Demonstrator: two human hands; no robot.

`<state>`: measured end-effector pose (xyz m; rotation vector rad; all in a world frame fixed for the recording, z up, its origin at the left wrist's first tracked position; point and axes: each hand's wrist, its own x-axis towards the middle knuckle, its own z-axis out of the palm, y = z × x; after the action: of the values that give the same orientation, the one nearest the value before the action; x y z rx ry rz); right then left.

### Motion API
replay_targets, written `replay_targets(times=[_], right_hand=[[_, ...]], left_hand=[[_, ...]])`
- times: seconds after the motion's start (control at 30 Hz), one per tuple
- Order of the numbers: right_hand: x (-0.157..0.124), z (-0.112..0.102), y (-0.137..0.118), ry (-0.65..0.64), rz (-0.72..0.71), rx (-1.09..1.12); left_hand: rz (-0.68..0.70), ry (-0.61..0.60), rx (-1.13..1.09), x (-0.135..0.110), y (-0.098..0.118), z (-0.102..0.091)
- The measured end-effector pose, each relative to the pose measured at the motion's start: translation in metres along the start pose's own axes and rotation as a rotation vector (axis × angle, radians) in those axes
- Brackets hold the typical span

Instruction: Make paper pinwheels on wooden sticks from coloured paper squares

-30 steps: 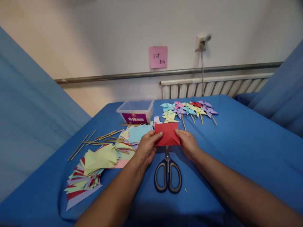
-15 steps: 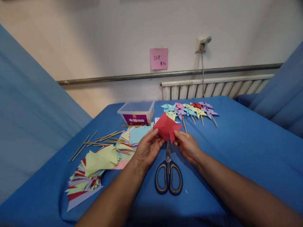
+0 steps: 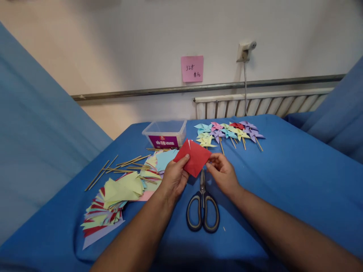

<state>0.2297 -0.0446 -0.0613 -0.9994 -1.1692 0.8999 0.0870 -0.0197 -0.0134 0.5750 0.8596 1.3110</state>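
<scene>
A red paper square (image 3: 195, 156) with a slit at its upper corner is held above the table. My left hand (image 3: 177, 173) pinches its left side, thumb on top and fingers beneath. At the right corner, the curled fingers of my right hand (image 3: 222, 172) grip the paper's edge; their exact hold is partly hidden. Below the paper lies a pair of scissors (image 3: 202, 207) with dark handles towards me and blades closed. Left of my left hand are a fanned stack of coloured paper squares (image 3: 123, 189) and several thin wooden sticks (image 3: 98, 175).
Behind the papers stands a clear plastic box (image 3: 166, 134) with a purple label. Several paper pinwheels (image 3: 227, 132) on sticks lie at the back right of the blue-covered table (image 3: 283, 181). A wall with a pipe and radiator (image 3: 261, 102) is beyond; blue curtains hang at both sides.
The red paper has been turned: a slit that faced me now points away. My right hand has shifted from its lower edge to the right corner. The scissors have stayed put.
</scene>
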Motion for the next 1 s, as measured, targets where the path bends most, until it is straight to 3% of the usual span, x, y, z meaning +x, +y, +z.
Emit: replay_targets(times=[0.1, 0.2, 0.33, 0.43, 0.6, 1.0], right_hand=[[-0.001, -0.004, -0.004, 0.084, -0.258, -0.212], [-0.001, -0.007, -0.01, 0.013, -0.475, -0.41], [-0.001, -0.008, -0.013, -0.098, -0.595, -0.576], [0.001, -0.009, -0.012, -0.108, -0.633, -0.619], [0.004, -0.01, -0.011, -0.077, -0.587, -0.565], [0.007, -0.012, -0.004, -0.007, -0.253, -0.395]], left_hand=[[-0.046, 0.002, -0.027, 0.001, 0.002, -0.001], [-0.081, -0.019, -0.045, 0.002, 0.004, -0.002], [-0.104, -0.046, -0.056, 0.002, 0.005, -0.002], [-0.118, -0.063, -0.045, 0.0, 0.006, -0.001], [-0.126, -0.101, 0.008, -0.005, 0.005, 0.002], [-0.176, -0.194, 0.117, -0.011, -0.001, 0.001]])
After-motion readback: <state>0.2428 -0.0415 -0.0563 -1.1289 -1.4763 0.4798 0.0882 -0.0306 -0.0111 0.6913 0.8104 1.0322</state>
